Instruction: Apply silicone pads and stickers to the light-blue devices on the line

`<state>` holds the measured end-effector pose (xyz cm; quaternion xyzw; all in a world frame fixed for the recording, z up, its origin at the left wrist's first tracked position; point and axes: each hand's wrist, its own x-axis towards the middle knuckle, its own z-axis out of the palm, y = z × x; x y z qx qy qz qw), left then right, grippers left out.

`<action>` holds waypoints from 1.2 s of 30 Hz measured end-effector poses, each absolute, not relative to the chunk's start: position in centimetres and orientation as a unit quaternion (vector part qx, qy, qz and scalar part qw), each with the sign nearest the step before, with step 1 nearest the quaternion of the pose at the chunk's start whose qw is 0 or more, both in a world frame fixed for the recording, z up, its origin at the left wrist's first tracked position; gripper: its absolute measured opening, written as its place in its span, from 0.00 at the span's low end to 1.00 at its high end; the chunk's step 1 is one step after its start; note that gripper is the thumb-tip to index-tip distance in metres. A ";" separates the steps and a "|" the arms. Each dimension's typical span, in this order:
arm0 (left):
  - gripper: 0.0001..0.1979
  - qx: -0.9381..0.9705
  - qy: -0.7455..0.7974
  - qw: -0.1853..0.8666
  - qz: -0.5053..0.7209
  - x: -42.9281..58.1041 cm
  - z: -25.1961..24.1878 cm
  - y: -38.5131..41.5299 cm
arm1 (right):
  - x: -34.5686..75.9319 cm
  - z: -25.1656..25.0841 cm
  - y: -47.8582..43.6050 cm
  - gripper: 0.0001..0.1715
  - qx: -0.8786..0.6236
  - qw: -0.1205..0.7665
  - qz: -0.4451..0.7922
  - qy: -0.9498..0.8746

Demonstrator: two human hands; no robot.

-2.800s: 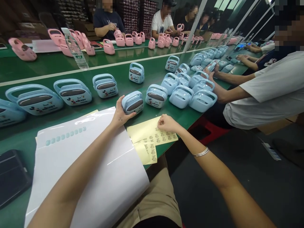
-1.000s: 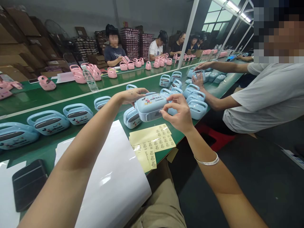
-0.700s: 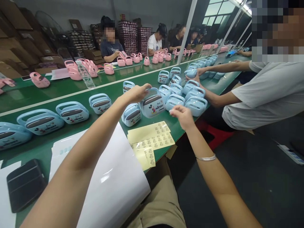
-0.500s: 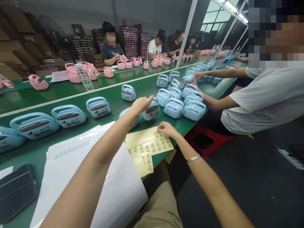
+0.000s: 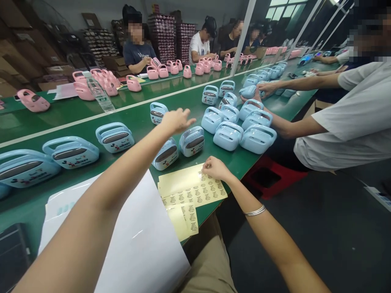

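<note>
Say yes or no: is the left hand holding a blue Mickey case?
No, the left hand is open and empty, held out near the blue Mickey case.

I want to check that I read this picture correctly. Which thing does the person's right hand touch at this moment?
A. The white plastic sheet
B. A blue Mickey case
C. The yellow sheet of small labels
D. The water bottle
C. The right hand rests on the upper part of the yellow sheet of small labels, with its fingers curled down onto the sheet.
</note>
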<state>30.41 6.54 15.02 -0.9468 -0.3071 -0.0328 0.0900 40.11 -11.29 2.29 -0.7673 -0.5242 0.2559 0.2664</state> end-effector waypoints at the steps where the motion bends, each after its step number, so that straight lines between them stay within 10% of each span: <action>1: 0.27 -0.939 -0.324 0.097 -0.059 30.2 15.5 8.0 | 40.4 2.3 -11.3 0.06 -0.760 0.267 0.269 -0.527; 18: 0.22 -0.930 -0.323 0.171 0.039 28.4 12.8 22.4 | 39.6 2.8 -11.7 0.04 -0.758 0.273 0.291 -0.515; 36: 0.23 -0.856 -0.359 0.197 -0.314 17.2 26.9 11.7 | 39.8 2.3 -11.1 0.02 -0.772 0.285 0.272 -0.498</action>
